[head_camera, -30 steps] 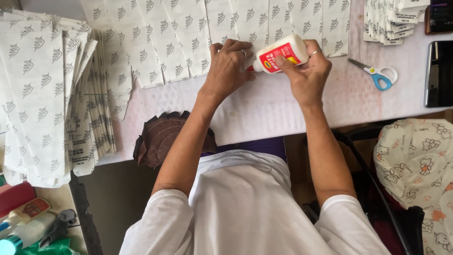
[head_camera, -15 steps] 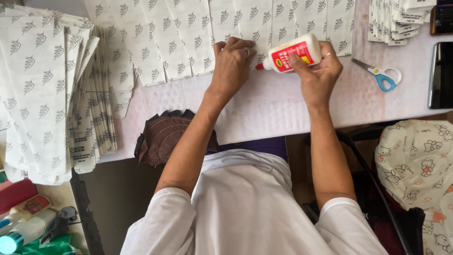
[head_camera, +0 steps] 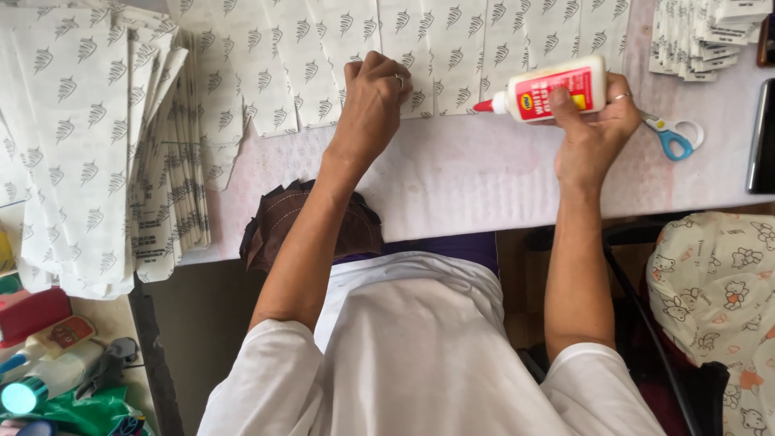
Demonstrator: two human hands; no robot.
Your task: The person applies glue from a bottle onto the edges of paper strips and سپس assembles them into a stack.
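Note:
My right hand [head_camera: 593,133] grips a white glue bottle [head_camera: 549,90] with a red label and a red tip that points left, held just above the table. My left hand [head_camera: 373,101] presses with curled fingers on a row of white paper sheets [head_camera: 452,40] printed with small grey leaf shapes, laid overlapping along the far side of the table. The two hands are apart, the bottle's tip about a hand's width from my left hand.
A tall stack of the same printed sheets [head_camera: 89,145] hangs over the table's left end. Blue-handled scissors [head_camera: 674,137] lie right of my right hand, a dark phone [head_camera: 763,137] beyond. A brown cloth [head_camera: 282,226] lies at the table's near edge. Bottles [head_camera: 48,355] stand lower left.
My hands have parted: the right hand carried the glue bottle to the right, away from the left hand, which left the bottle's tip and now rests on the sheets.

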